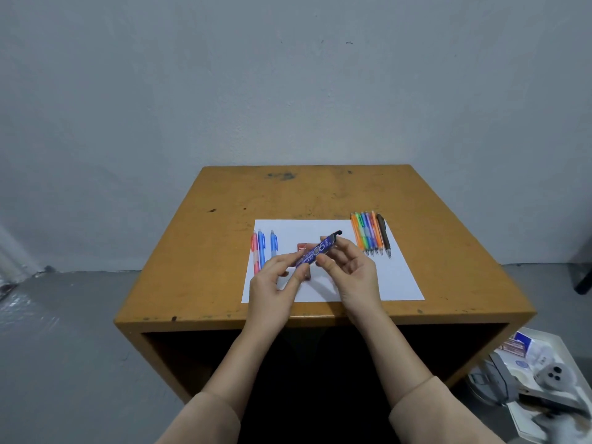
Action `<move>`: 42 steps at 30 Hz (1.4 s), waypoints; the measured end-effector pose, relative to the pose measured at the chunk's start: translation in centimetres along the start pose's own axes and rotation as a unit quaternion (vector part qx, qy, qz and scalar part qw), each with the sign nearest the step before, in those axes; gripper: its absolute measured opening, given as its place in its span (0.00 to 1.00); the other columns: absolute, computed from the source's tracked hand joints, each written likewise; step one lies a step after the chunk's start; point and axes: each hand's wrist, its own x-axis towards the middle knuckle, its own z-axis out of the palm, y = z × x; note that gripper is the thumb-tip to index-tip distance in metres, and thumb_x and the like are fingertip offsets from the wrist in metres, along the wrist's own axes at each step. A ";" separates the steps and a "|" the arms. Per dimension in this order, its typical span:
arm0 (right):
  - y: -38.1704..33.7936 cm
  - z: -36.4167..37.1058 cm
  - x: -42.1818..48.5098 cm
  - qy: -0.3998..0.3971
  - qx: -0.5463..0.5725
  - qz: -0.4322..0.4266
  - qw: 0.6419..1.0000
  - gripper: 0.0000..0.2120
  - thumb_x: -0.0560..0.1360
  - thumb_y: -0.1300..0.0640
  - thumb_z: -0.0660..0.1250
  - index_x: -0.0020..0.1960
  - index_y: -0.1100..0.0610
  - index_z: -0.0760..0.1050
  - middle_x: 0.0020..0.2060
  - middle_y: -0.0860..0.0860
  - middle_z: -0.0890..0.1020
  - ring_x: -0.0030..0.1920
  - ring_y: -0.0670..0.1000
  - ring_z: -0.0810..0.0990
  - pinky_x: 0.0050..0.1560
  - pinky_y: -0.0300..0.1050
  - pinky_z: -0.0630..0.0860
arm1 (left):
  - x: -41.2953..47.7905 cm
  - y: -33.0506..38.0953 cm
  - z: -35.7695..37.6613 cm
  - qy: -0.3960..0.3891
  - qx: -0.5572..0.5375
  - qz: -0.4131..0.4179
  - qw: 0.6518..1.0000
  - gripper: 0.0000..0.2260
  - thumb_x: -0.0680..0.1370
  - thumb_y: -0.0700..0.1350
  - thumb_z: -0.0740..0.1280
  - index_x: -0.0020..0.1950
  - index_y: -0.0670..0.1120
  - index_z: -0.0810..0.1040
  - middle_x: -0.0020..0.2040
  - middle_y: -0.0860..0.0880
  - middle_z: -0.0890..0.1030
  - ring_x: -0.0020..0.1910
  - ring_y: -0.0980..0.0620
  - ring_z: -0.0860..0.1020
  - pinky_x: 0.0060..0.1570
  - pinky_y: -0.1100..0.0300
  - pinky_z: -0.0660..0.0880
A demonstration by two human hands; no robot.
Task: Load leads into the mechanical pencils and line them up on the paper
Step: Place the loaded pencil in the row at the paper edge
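1. Beige sleeves (208, 418) frame the bottom of the view. On the floor to the right sits a white tray (559, 342) of odds and ends, apart from the work.
2. The left hand (272, 283) pinches the lower end of a lead case (315, 251) between thumb and fingertips. The right hand (355, 274) grips its middle with thumb and curled fingers. Both hands are thus closed on it, probably one to steady it and the other to work the top.
3. The lead case is a slim blue-violet tube printed with "0.5" and "LEAD". It is held slantwise above the middle of the paper (400, 283), its black cap (338, 232) at the raised far end. Whether that cap is open I cannot tell.
4. The white paper lies square to the near edge of the surface (320, 193).
5. Along the paper's left edge lie three pencils (262, 248): a red and a blue just beside each other, and another blue slightly apart. They run roughly parallel, so I judge them the row being built.
6. A red packet (301, 246), partly hidden behind the case, lies on the paper.
7. At the far right corner lies a close bunch of pencils (368, 233) in orange, green, blue, purple and brown, tips towards the person, likely awaiting leads.
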 end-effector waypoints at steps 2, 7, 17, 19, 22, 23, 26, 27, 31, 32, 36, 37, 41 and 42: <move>-0.3 -0.3 0.4 0.013 -0.044 -0.048 0.998 0.16 0.74 0.66 0.69 0.58 0.52 0.75 0.46 0.41 0.84 0.51 0.40 0.81 0.47 0.32 0.77 | 0.0 0.8 0.3 0.003 -0.075 -0.058 0.995 0.12 0.78 0.48 0.65 0.59 0.50 0.80 0.56 0.54 0.81 0.58 0.58 0.76 0.48 0.70 0.74; 1.4 -1.2 1.7 0.063 -0.297 -0.230 0.925 0.18 0.74 0.65 0.69 0.59 0.47 0.77 0.53 0.45 0.78 0.53 0.36 0.73 0.55 0.24 0.68 | 0.8 1.3 0.8 -0.040 -0.344 -0.249 0.904 0.21 0.79 0.55 0.58 0.61 0.41 0.78 0.56 0.43 0.82 0.55 0.48 0.81 0.54 0.58 0.76; 3.5 -2.8 3.7 0.018 -0.450 -0.356 0.819 0.34 0.72 0.73 0.68 0.74 0.57 0.62 0.53 0.55 0.77 0.55 0.51 0.73 0.55 0.51 0.77 | 0.8 0.9 0.2 -0.031 -0.515 -0.323 0.794 0.26 0.80 0.57 0.56 0.63 0.36 0.75 0.59 0.40 0.80 0.57 0.44 0.80 0.60 0.54 0.73; 3.6 -2.9 3.6 0.010 -0.443 -0.360 0.821 0.36 0.73 0.73 0.67 0.75 0.55 0.57 0.51 0.54 0.77 0.53 0.50 0.73 0.52 0.52 0.78 | 0.7 0.9 0.2 -0.027 -0.525 -0.324 0.787 0.26 0.80 0.57 0.56 0.63 0.36 0.75 0.59 0.40 0.80 0.58 0.43 0.80 0.62 0.52 0.72; 3.8 -2.9 3.6 0.003 -0.451 -0.377 0.809 0.38 0.71 0.73 0.68 0.75 0.55 0.57 0.50 0.57 0.78 0.52 0.50 0.72 0.52 0.50 0.76 | 0.7 0.7 0.2 -0.015 -0.538 -0.327 0.777 0.25 0.80 0.56 0.57 0.63 0.35 0.74 0.59 0.38 0.80 0.58 0.42 0.79 0.63 0.51 0.71; 3.8 -2.8 3.5 -0.001 -0.458 -0.382 0.802 0.39 0.70 0.74 0.69 0.75 0.55 0.58 0.50 0.57 0.78 0.53 0.50 0.72 0.52 0.51 0.76 | 0.7 0.6 0.2 -0.011 -0.540 -0.328 0.775 0.25 0.80 0.56 0.57 0.63 0.35 0.74 0.59 0.38 0.80 0.58 0.42 0.79 0.62 0.51 0.72; 4.2 -2.8 3.5 -0.015 -0.510 -0.393 0.765 0.34 0.67 0.73 0.73 0.70 0.56 0.69 0.52 0.57 0.80 0.54 0.54 0.76 0.51 0.51 0.76 | 0.7 0.6 0.1 -0.014 -0.534 -0.329 0.779 0.26 0.80 0.57 0.57 0.64 0.35 0.74 0.59 0.38 0.80 0.57 0.42 0.80 0.61 0.52 0.73; 4.3 -2.8 3.6 -0.015 -0.528 -0.395 0.752 0.31 0.65 0.73 0.74 0.66 0.57 0.74 0.52 0.58 0.81 0.54 0.56 0.78 0.50 0.51 0.77 | 0.7 0.6 0.0 -0.017 -0.530 -0.331 0.781 0.26 0.80 0.57 0.57 0.64 0.35 0.74 0.59 0.38 0.80 0.57 0.42 0.80 0.61 0.52 0.73; 4.3 -2.7 3.5 -0.004 -0.516 -0.388 0.763 0.31 0.68 0.72 0.72 0.69 0.58 0.71 0.52 0.58 0.81 0.53 0.57 0.78 0.52 0.52 0.77 | 0.7 0.4 0.1 -0.017 -0.527 -0.328 0.784 0.27 0.80 0.57 0.57 0.65 0.35 0.73 0.59 0.38 0.79 0.57 0.42 0.80 0.58 0.52 0.77; 4.3 -2.7 3.5 -0.003 -0.513 -0.388 0.766 0.33 0.69 0.72 0.71 0.71 0.57 0.68 0.52 0.57 0.81 0.54 0.56 0.78 0.53 0.52 0.76 | 0.7 0.4 0.1 -0.017 -0.525 -0.328 0.785 0.27 0.80 0.57 0.57 0.65 0.35 0.73 0.59 0.38 0.79 0.57 0.42 0.80 0.57 0.53 0.77; 4.2 -2.8 3.6 -0.002 -0.543 -0.409 0.734 0.27 0.64 0.73 0.75 0.61 0.58 0.79 0.51 0.59 0.81 0.54 0.58 0.78 0.51 0.53 0.76 | 0.8 0.4 0.1 -0.024 -0.520 -0.331 0.787 0.25 0.81 0.56 0.57 0.65 0.35 0.73 0.59 0.38 0.80 0.58 0.43 0.80 0.57 0.53 0.77; 4.2 -2.8 3.6 0.000 -0.545 -0.412 0.730 0.26 0.63 0.73 0.76 0.59 0.58 0.80 0.51 0.59 0.82 0.53 0.59 0.79 0.51 0.54 0.77 | 0.8 0.4 0.1 -0.026 -0.519 -0.332 0.787 0.25 0.81 0.56 0.56 0.65 0.35 0.73 0.59 0.38 0.80 0.57 0.43 0.80 0.57 0.53 0.77; 4.3 -2.9 3.4 0.007 -0.536 -0.422 0.731 0.29 0.68 0.71 0.73 0.67 0.57 0.74 0.53 0.58 0.81 0.57 0.56 0.75 0.55 0.55 0.75 | 0.8 0.4 0.2 -0.012 -0.515 -0.342 0.786 0.25 0.81 0.54 0.57 0.65 0.34 0.73 0.58 0.38 0.80 0.56 0.42 0.80 0.55 0.53 0.78; 4.4 -2.9 3.3 0.008 -0.537 -0.423 0.729 0.30 0.69 0.70 0.72 0.68 0.56 0.72 0.53 0.57 0.81 0.57 0.56 0.75 0.55 0.55 0.75 | 0.8 0.4 0.2 -0.011 -0.515 -0.343 0.785 0.24 0.81 0.54 0.57 0.65 0.34 0.72 0.58 0.38 0.80 0.56 0.42 0.81 0.55 0.53 0.78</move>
